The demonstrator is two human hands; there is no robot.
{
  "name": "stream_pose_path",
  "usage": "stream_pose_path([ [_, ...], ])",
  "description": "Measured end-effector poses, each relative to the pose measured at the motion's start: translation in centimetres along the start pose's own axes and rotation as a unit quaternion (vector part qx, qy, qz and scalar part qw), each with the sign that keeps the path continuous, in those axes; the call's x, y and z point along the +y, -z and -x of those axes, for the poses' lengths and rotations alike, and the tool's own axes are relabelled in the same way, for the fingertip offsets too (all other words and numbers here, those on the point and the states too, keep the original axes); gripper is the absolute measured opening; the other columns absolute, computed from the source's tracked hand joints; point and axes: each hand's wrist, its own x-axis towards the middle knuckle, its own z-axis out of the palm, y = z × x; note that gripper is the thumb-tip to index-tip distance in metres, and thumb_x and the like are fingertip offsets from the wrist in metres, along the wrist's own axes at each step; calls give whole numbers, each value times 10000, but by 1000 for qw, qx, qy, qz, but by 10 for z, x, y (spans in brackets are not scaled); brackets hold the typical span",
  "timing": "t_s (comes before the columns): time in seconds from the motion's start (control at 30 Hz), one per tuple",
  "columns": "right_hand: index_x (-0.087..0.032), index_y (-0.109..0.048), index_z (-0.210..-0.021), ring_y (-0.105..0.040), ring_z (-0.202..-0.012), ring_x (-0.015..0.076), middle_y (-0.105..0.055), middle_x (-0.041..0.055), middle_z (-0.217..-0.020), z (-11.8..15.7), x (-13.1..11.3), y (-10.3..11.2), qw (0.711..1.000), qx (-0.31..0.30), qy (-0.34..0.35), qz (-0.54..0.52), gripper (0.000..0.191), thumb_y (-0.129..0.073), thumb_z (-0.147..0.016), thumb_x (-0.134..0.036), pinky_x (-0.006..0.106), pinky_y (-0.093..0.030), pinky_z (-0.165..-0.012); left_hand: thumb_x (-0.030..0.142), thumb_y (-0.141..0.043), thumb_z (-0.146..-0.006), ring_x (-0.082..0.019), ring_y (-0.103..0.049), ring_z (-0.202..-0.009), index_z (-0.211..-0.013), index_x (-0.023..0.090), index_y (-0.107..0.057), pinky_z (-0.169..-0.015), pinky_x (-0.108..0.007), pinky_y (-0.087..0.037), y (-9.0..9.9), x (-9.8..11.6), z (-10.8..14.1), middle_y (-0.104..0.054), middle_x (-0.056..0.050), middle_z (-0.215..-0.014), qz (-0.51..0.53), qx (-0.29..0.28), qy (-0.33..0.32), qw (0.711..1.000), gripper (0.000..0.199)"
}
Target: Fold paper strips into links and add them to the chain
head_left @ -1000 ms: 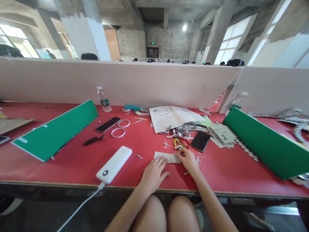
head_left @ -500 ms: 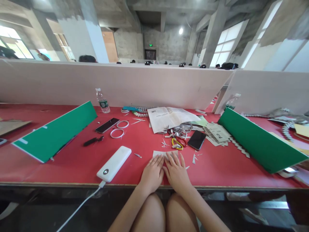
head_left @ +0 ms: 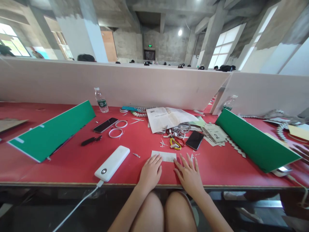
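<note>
Beyond the paper strip (head_left: pixel 168 157), the red table (head_left: pixel 145 175) is closed off by a pale partition (head_left: pixel 120 80). The strip is flanked, well apart, by a left green panel (head_left: pixel 53 132) and a right green panel (head_left: pixel 256 141). Behind it, a newspaper sheet (head_left: pixel 165 118) is spread over cuttings; its print is too small to be read, as is the green label on the bottle (head_left: pixel 102 103) farther left. Left of the strip, a white power bank (head_left: pixel 114 162) is laid. Its left end is covered by the left hand (head_left: pixel 150 172), palm down, fingers together; near its right end, the right hand (head_left: pixel 190 175) is held palm down, fingers spread. Just behind the strip, a yellow-handled tool (head_left: pixel 179 148) is seen.
</note>
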Motion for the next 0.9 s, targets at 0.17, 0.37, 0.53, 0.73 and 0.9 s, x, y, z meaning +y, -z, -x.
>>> stream_pose_path([
  [0.17,-223,-653,-882,-381,-1230,272,-561,76,-1198,-27,11,-5,999,-15,36,-33,192,-563,-799,-370,487,-234,-1053,226,-489,-839,-212,-574,-944,-891,198,-654,-796,-367,-441,9,-3,-17,-678,-52,-982,-5,-4,-6,1000,175],
  [0.37,-197,-608,-926,-448,-1173,217,-611,76,-1080,-48,22,-8,985,-46,146,-75,134,-549,-818,-248,423,-325,-1020,262,-494,-849,-177,-543,-826,-816,198,-640,-762,-323,-395,14,-13,-30,-652,-39,-838,-22,-34,-62,997,163],
  [0.53,-185,-601,-901,-525,-1062,203,-635,87,-994,-49,27,-8,980,-49,168,-90,155,-462,-872,-247,394,-371,-970,282,-489,-853,-174,-545,-830,-836,201,-665,-767,-316,-382,17,-18,-35,-645,-46,-832,-41,-60,-88,994,195],
  [0.73,-201,-593,-841,-561,-954,193,-642,56,-911,-53,18,-1,987,-33,129,-92,192,-445,-874,-320,443,-246,-1028,275,-493,-843,-169,-575,-752,-789,205,-689,-731,-306,-394,22,-18,-49,-654,-41,-770,-20,-74,-37,996,214],
  [0.9,-203,-598,-744,-590,-856,181,-661,33,-824,-65,14,-1,991,-34,100,-82,158,-483,-830,-269,463,-137,-1055,265,-499,-832,-165,-599,-765,-783,205,-687,-732,-287,-407,20,-23,-57,-669,-29,-809,35,-73,-5,997,203],
])
